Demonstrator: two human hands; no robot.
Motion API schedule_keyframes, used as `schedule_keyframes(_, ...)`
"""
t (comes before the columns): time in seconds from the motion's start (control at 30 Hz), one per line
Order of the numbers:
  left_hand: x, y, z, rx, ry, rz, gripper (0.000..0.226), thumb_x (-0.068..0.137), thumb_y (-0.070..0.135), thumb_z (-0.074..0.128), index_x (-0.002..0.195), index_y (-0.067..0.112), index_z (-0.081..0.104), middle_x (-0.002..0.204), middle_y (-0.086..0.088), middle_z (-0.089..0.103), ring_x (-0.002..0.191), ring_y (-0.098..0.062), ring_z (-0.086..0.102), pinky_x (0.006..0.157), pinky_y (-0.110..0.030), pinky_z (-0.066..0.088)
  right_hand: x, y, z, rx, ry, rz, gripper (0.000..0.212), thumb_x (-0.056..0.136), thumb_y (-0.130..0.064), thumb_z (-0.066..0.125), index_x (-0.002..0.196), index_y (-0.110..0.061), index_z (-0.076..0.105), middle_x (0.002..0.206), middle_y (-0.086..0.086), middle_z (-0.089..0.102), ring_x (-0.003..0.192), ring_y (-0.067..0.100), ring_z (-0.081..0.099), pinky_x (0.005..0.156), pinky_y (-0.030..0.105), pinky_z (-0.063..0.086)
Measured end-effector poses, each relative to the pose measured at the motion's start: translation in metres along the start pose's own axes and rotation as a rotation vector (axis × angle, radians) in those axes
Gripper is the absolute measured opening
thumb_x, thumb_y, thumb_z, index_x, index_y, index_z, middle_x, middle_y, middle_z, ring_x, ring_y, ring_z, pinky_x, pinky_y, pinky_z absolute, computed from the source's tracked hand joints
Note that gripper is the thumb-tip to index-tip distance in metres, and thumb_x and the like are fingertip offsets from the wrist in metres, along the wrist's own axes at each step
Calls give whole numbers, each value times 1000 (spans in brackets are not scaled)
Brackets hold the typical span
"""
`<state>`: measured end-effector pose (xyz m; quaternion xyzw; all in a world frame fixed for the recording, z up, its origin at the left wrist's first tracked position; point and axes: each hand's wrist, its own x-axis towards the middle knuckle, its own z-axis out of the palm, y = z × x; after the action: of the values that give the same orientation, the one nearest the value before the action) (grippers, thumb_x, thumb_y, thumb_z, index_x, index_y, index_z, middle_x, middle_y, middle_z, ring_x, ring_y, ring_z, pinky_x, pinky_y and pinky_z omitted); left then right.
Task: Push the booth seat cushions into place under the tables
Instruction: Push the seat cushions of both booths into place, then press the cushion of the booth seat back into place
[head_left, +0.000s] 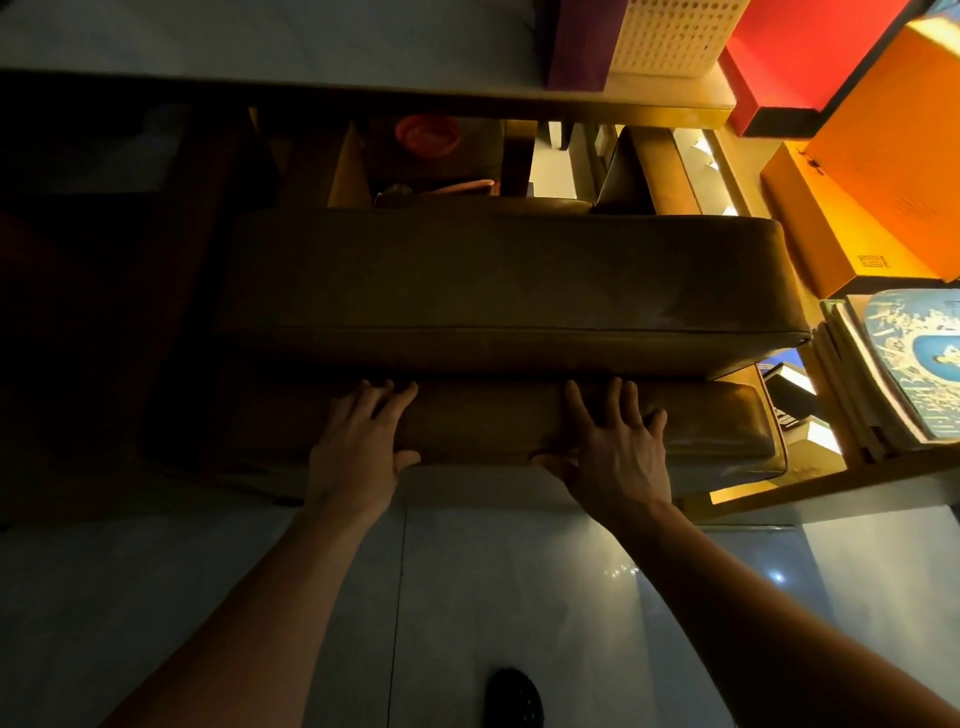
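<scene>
Brown lower cushion (587, 421) lies under both palms — left hand (358, 441), right hand (613, 447), fingers spread flat.

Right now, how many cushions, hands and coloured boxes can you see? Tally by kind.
Brown cushions: 2, upper cushion and lower cushion
Hands pressing on the lower cushion: 2, left hand, right hand
Orange boxes: 2
Red box: 1
Total: 7
</scene>
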<state>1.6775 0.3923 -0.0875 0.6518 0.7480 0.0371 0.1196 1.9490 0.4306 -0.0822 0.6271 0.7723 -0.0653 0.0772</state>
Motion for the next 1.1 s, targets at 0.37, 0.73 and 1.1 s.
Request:
schedule_keyframes(0.37, 0, 9, -8, -2, -144, -83, 86, 84, 44, 71, 151, 40, 18, 158, 4, 22, 144, -25, 18, 108, -46, 38, -5, -4, -2, -17, -109, 4, 100, 85, -82, 35, 157, -27, -6, 164, 26, -2, 151, 45, -3, 116, 67, 16)
schedule_keyframes(0.73, -32, 36, -80, -55, -251, -67, 85, 81, 78, 48, 152, 41, 18, 161, 10, 13, 145, -23, 16, 113, -46, 29, -3, -1, -80, 230, -358, -48, 70, 81, -72, 57, 140, -40, 40, 127, 2, 58, 105, 24, 62, 83, 41, 57)
schedule_keyframes(1.1, -96, -43, -190, -152, -389, -46, 94, 74, 88, 42, 152, 45, 13, 163, 12, 6, 149, -23, 8, 117, -48, 20, -56, -104, -170, 199, -470, -76, 103, 72, -84, 53, 156, -35, 20, 158, 3, 38, 142, 27, 40, 112, 41, 40)
